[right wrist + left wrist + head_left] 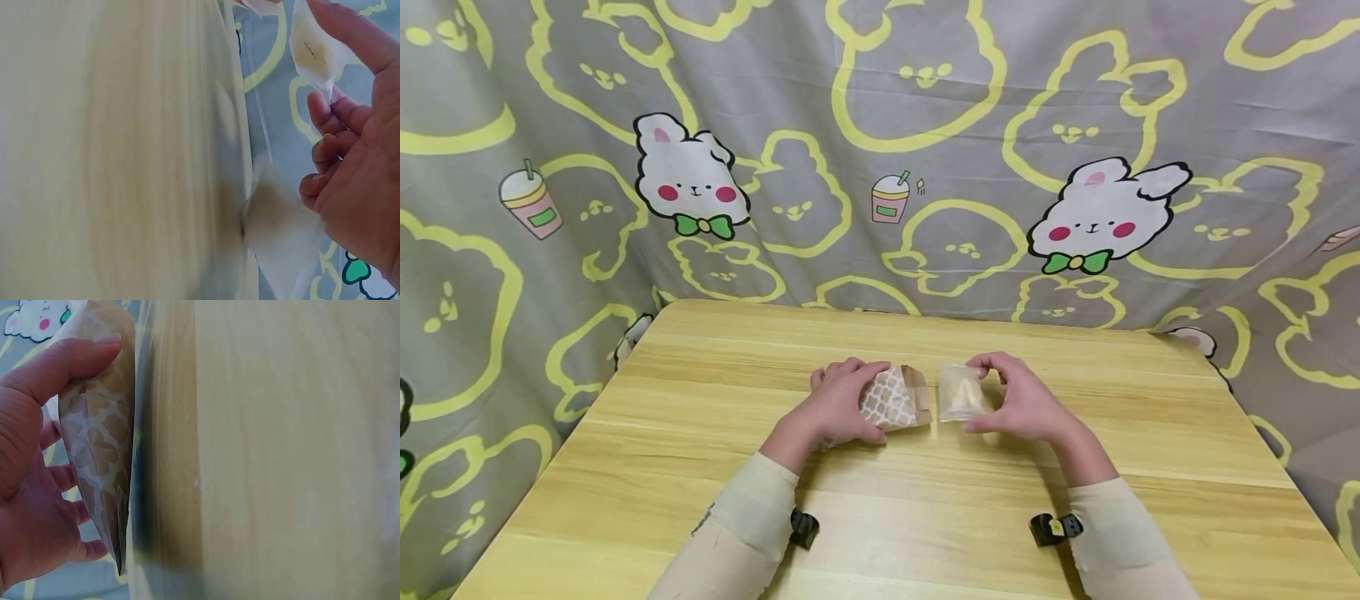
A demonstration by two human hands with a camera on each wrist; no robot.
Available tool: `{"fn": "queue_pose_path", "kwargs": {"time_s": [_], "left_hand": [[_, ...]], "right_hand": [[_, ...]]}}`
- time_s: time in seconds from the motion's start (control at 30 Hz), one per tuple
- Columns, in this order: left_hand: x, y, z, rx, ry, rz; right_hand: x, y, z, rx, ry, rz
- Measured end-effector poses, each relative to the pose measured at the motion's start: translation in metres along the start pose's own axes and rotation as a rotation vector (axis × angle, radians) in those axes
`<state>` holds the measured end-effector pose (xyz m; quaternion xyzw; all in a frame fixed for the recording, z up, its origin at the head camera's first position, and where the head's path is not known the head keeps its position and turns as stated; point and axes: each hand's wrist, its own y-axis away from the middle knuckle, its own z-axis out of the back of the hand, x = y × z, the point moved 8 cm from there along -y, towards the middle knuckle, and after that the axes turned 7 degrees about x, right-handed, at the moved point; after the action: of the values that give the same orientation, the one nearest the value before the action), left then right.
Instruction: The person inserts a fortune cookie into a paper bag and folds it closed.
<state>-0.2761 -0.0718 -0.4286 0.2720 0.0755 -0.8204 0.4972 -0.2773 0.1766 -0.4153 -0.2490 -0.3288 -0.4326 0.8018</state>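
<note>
My left hand grips a small tan paper bag with a white lattice print, its open end facing right. In the left wrist view the thumb lies over the bag, with fingers behind it. My right hand holds a small translucent sachet with pale brown contents, just right of the bag's mouth and apart from it. The right wrist view shows fingertips at the corner of this sachet. A second whitish sachet lies below the right hand there; the head view does not show it.
Both hands work over a wooden table. A grey curtain with yellow outlines and white cartoon animals hangs behind and beside it. A black wrist camera sits at the left wrist, another camera at the right.
</note>
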Motion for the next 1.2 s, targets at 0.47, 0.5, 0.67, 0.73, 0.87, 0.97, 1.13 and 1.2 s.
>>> {"fn": "queue_pose_path", "kwargs": {"time_s": [0.47, 0.5, 0.67, 0.73, 0.87, 0.97, 1.13, 1.2], "left_hand": [[-0.004, -0.001, -0.001, 0.014, -0.011, -0.019], [-0.004, -0.001, -0.001, 0.015, -0.006, -0.022], [-0.005, -0.002, -0.002, 0.025, 0.005, -0.038], [-0.006, -0.002, -0.002, 0.023, 0.005, -0.048], [-0.009, -0.001, -0.003, 0.025, -0.005, -0.055], [-0.010, -0.001, -0.003, 0.030, -0.013, -0.055], [-0.011, 0.000, -0.002, 0.027, -0.019, -0.053], [-0.011, -0.001, -0.003, 0.028, -0.013, -0.052]], "right_hand": [[0.015, -0.010, -0.017, 0.086, -0.076, 0.008], [0.015, -0.011, -0.018, 0.094, -0.070, 0.002], [0.018, -0.016, -0.022, 0.107, 0.007, -0.007], [0.019, -0.018, -0.023, 0.099, 0.046, -0.009], [0.020, -0.019, -0.023, 0.083, 0.106, -0.028], [0.021, -0.019, -0.023, 0.072, 0.133, -0.037], [0.026, -0.020, -0.029, 0.083, 0.109, -0.034], [0.027, -0.021, -0.032, 0.094, 0.071, -0.026]]}}
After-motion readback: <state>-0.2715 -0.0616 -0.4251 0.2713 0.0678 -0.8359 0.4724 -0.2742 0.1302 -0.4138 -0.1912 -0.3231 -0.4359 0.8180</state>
